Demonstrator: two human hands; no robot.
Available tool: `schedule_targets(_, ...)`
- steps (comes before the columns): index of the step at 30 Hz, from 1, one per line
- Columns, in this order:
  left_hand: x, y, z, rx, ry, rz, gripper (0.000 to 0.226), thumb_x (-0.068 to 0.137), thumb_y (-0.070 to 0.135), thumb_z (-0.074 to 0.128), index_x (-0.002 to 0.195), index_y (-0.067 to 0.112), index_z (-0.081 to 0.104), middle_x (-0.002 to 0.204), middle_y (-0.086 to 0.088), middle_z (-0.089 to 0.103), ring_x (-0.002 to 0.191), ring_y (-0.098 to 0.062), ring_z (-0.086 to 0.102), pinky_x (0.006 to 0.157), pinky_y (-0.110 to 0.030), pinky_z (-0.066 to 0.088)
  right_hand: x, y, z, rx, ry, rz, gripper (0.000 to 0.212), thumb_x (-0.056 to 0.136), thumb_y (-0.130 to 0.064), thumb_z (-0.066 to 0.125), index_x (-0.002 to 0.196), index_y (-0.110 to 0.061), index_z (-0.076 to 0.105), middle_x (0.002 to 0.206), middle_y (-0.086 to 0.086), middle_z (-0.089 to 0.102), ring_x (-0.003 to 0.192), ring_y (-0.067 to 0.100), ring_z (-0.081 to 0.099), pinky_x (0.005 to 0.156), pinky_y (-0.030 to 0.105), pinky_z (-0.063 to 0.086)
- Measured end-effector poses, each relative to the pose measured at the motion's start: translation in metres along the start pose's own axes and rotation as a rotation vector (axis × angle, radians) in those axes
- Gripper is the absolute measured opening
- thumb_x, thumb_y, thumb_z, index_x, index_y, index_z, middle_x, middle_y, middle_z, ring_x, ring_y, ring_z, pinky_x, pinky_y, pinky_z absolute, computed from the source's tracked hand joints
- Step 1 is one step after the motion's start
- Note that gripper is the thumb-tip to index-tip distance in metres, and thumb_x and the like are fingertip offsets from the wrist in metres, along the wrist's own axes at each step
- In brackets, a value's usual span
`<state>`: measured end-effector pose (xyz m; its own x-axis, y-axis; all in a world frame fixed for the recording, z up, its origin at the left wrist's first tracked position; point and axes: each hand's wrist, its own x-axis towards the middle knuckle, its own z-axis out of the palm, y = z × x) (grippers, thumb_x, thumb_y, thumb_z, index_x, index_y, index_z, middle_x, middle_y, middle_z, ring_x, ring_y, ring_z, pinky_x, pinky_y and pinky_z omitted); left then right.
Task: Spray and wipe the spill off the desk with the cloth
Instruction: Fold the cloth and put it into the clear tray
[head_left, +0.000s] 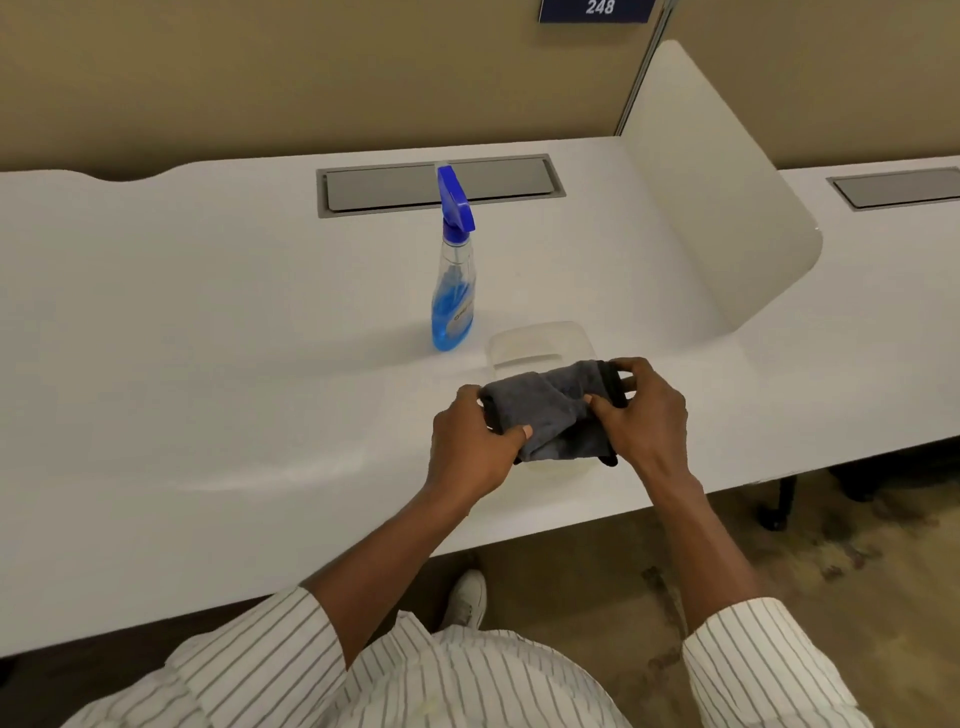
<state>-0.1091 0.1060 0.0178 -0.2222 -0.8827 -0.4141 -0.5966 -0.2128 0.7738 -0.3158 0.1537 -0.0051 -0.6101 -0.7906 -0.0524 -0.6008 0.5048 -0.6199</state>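
White table (208, 322) under you, beige partition behind. Both your left hand (470, 441) and right hand (644, 410) have fingers clamped on the bunched grey microfibre cloth (545, 415), above a clear plastic tub (535, 340). The blue-capped spray bottle (453, 291) stands just behind; a careless reach could topple it.

Clear tub (535, 340) mostly hidden behind cloth (550, 415) and hands; spray bottle (453, 291) label unreadable; counter (208, 338) cropped left.
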Motion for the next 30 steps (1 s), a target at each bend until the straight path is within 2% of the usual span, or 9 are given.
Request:
schedule_targets(3, 0.005, -0.001, 0.01, 0.066, 0.023, 0.01, 0.073, 0.09, 0.039, 0.084, 0.147, 0.016, 0.045, 0.142, -0.007, 0.066, 0.124, -0.027, 0.069, 0.105, -0.039, 0.058, 0.0, 0.003, 0.007, -0.09, 0.042, -0.054, 0.056, 0.088, -0.029, 0.082, 0.138, -0.019, 0.06, 0.126, 0.012, 0.069, 0.111, 0.035, 0.069, 0.096, 0.052, 0.059)
schedule_targets(7, 0.007, -0.003, 0.021, 0.137, 0.057, 0.062, 0.065, 0.093, 0.041, 0.081, 0.144, 0.015, 0.051, 0.141, -0.007, 0.067, 0.125, -0.027, 0.068, 0.109, -0.042, 0.057, -0.004, 0.001, 0.012, -0.179, 0.09, -0.069, 0.054, 0.092, -0.034, 0.077, 0.141, -0.02, 0.058, 0.126, 0.012, 0.065, 0.108, 0.037, 0.069, 0.088, 0.05, 0.058)
schedule_targets(10, 0.009, -0.003, 0.023, 0.179, 0.084, 0.09, 0.067, 0.093, 0.044, 0.08, 0.147, 0.014, 0.053, 0.14, -0.006, 0.065, 0.125, -0.026, 0.065, 0.112, -0.042, 0.054, -0.005, 0.0, 0.015, -0.195, 0.135, -0.07, 0.051, 0.093, -0.037, 0.074, 0.139, -0.019, 0.06, 0.122, 0.011, 0.066, 0.106, 0.035, 0.069, 0.084, 0.047, 0.058)
schedule_targets(19, 0.007, 0.0, 0.031, 0.271, 0.049, 0.141, 0.067, 0.097, 0.041, 0.077, 0.151, 0.013, 0.05, 0.14, -0.009, 0.049, 0.128, -0.024, 0.056, 0.106, -0.032, 0.049, -0.012, 0.001, 0.025, -0.203, 0.179, -0.071, 0.043, 0.094, -0.03, 0.07, 0.133, -0.014, 0.063, 0.117, 0.013, 0.066, 0.106, 0.033, 0.065, 0.077, 0.042, 0.054)
schedule_targets(22, 0.007, 0.0, 0.036, 0.292, 0.032, 0.141, 0.071, 0.096, 0.041, 0.077, 0.154, 0.013, 0.045, 0.145, -0.008, 0.045, 0.132, -0.023, 0.055, 0.11, -0.032, 0.049, -0.013, 0.005, 0.03, -0.232, 0.192, -0.09, 0.039, 0.094, -0.024, 0.071, 0.129, -0.011, 0.065, 0.117, 0.015, 0.064, 0.106, 0.034, 0.064, 0.074, 0.044, 0.057)
schedule_targets(28, 0.016, -0.009, 0.044, 0.439, -0.011, 0.153, 0.085, 0.1, 0.043, 0.072, 0.166, 0.015, 0.028, 0.162, -0.01, 0.037, 0.147, -0.028, 0.048, 0.118, -0.041, 0.05, -0.016, 0.012, 0.044, -0.265, 0.22, -0.144, 0.026, 0.093, -0.017, 0.074, 0.116, -0.006, 0.072, 0.123, 0.018, 0.06, 0.113, 0.035, 0.062, 0.064, 0.045, 0.062)
schedule_targets(30, 0.018, -0.012, 0.046, 0.485, -0.012, 0.154, 0.084, 0.101, 0.045, 0.069, 0.167, 0.016, 0.026, 0.161, -0.01, 0.04, 0.147, -0.028, 0.048, 0.118, -0.041, 0.049, -0.016, 0.015, 0.046, -0.279, 0.228, -0.15, 0.024, 0.092, -0.014, 0.075, 0.114, -0.005, 0.074, 0.124, 0.019, 0.061, 0.114, 0.036, 0.061, 0.062, 0.047, 0.063)
